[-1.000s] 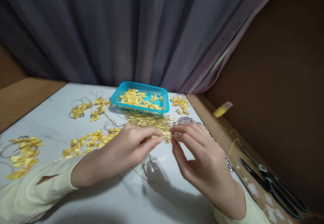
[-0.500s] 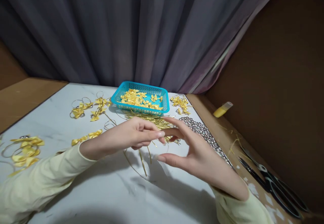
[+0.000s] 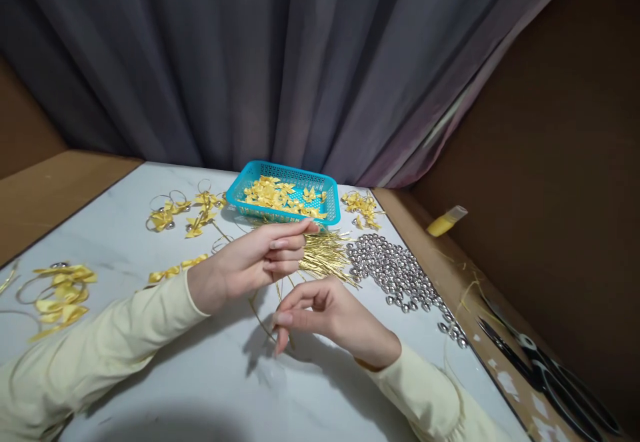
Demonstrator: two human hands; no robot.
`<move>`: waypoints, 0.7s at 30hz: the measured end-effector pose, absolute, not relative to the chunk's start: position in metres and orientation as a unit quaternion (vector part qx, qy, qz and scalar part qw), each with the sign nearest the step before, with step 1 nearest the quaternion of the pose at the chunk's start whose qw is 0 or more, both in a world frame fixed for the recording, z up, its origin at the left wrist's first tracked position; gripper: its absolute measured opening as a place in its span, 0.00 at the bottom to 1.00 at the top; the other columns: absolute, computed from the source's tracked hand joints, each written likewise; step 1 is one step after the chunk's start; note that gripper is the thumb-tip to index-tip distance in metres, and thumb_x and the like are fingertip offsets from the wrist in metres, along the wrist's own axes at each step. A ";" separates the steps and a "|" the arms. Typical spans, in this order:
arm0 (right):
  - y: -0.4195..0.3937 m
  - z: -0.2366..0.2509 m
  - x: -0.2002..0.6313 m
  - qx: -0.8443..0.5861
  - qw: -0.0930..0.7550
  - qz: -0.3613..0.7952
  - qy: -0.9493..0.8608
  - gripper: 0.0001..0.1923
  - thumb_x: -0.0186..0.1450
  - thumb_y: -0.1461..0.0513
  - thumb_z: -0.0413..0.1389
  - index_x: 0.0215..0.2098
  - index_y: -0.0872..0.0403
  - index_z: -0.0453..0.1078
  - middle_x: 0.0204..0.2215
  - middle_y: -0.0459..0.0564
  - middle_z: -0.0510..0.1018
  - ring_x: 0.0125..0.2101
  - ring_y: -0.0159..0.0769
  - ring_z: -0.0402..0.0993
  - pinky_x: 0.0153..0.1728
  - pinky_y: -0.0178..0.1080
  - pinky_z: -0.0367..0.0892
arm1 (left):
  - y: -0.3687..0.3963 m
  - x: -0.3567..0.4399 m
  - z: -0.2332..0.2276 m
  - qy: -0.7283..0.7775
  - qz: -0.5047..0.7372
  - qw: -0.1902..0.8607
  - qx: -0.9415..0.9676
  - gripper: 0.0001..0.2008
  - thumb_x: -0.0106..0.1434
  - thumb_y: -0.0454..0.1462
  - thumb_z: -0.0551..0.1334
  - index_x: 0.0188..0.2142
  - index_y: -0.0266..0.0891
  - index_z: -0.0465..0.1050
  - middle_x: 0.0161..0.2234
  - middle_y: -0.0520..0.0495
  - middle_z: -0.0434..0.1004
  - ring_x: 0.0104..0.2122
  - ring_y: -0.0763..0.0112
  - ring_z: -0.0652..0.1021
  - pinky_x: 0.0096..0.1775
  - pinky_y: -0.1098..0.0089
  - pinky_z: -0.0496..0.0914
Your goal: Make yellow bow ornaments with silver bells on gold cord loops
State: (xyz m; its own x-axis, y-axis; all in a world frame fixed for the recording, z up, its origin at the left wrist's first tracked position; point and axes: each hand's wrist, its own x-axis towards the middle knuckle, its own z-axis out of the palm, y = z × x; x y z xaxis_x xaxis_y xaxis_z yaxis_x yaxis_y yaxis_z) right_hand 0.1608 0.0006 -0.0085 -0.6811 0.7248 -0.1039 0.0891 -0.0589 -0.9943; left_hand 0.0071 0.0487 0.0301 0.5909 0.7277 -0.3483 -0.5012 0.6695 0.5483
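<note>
My left hand [image 3: 267,255] is raised over the table with its fingers curled and thumb and forefinger pinched together. What it pinches is too thin or hidden to make out. Lower and nearer to me, my right hand [image 3: 325,315] is closed, its thumb against the fingers; anything between them cannot be made out. A few gold strands [image 3: 261,322] show on the table beneath the hands. Just beyond lies a pile of gold wire ties [image 3: 325,255]. Silver beads [image 3: 390,269] are spread to the right of it.
A blue basket [image 3: 337,210] of yellow ribbon bows stands at the back. Yellow bows with gold loops [image 3: 63,292] lie on the left, more bows [image 3: 361,205] at the back right. Scissors [image 3: 545,369] and a yellow-filled tube [image 3: 447,221] are along the right edge.
My hands have come apart. The right hand has moved down and left and closed its fingers; the left has turned and risen slightly. The view has shifted a little.
</note>
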 end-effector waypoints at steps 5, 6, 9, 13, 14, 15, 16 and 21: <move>0.002 -0.007 0.161 -0.343 0.202 0.705 -0.588 0.16 0.55 0.52 0.62 0.26 0.59 0.73 0.15 0.43 0.73 0.16 0.25 0.64 0.25 0.33 0.64 | 0.052 0.002 0.031 0.253 0.372 0.863 0.230 0.18 0.71 0.32 0.46 0.27 0.30 0.67 0.13 0.61 0.47 0.11 0.85 0.49 0.12 0.83 0.49; 0.003 -0.006 0.161 -0.355 0.182 0.691 -0.603 0.17 0.56 0.51 0.62 0.26 0.58 0.74 0.15 0.43 0.72 0.15 0.25 0.62 0.24 0.33 0.63 | 0.053 0.002 0.031 0.249 0.375 0.863 0.230 0.18 0.71 0.31 0.47 0.27 0.30 0.68 0.13 0.61 0.47 0.11 0.85 0.50 0.12 0.83 0.49; 0.005 -0.004 0.166 -0.403 0.148 0.562 -0.707 0.17 0.57 0.50 0.60 0.28 0.57 0.74 0.18 0.45 0.75 0.18 0.26 0.64 0.24 0.33 0.61 | 0.053 0.003 0.030 0.250 0.375 0.865 0.220 0.18 0.71 0.31 0.47 0.27 0.29 0.68 0.13 0.60 0.48 0.11 0.85 0.51 0.12 0.83 0.50; 0.010 -0.002 0.169 -0.460 0.255 0.346 -0.777 0.20 0.56 0.51 0.61 0.43 0.54 0.72 0.34 0.50 0.79 0.30 0.33 0.70 0.30 0.35 0.63 | 0.050 0.009 0.024 0.242 0.362 0.872 0.223 0.17 0.71 0.32 0.47 0.27 0.30 0.68 0.14 0.60 0.50 0.11 0.85 0.55 0.14 0.83 0.54; 0.010 -0.001 0.168 -0.450 0.274 0.350 -0.775 0.21 0.57 0.52 0.61 0.45 0.53 0.71 0.36 0.49 0.78 0.31 0.34 0.71 0.31 0.35 0.63 | 0.049 0.011 0.022 0.234 0.357 0.875 0.227 0.17 0.71 0.32 0.48 0.28 0.30 0.68 0.15 0.59 0.51 0.12 0.84 0.56 0.15 0.82 0.57; 0.010 -0.001 0.167 -0.432 0.283 0.378 -0.768 0.20 0.57 0.53 0.61 0.45 0.53 0.71 0.35 0.49 0.78 0.31 0.33 0.71 0.31 0.35 0.64 | 0.048 0.013 0.020 0.227 0.352 0.878 0.231 0.17 0.71 0.33 0.48 0.28 0.31 0.68 0.15 0.58 0.53 0.13 0.84 0.58 0.17 0.82 0.58; 0.010 -0.002 0.165 -0.416 0.283 0.417 -0.757 0.16 0.58 0.55 0.61 0.42 0.53 0.72 0.32 0.47 0.79 0.29 0.32 0.71 0.31 0.34 0.65 | 0.048 0.014 0.019 0.221 0.348 0.881 0.233 0.16 0.71 0.33 0.48 0.29 0.31 0.68 0.16 0.58 0.54 0.14 0.83 0.59 0.18 0.82 0.60; 0.007 -0.007 0.159 -0.391 0.235 0.584 -0.672 0.19 0.66 0.55 0.51 0.22 0.57 0.68 0.16 0.45 0.73 0.17 0.26 0.65 0.24 0.31 0.63 | 0.049 0.015 0.017 0.216 0.346 0.876 0.259 0.17 0.71 0.33 0.46 0.29 0.32 0.68 0.17 0.58 0.53 0.15 0.83 0.57 0.19 0.83 0.58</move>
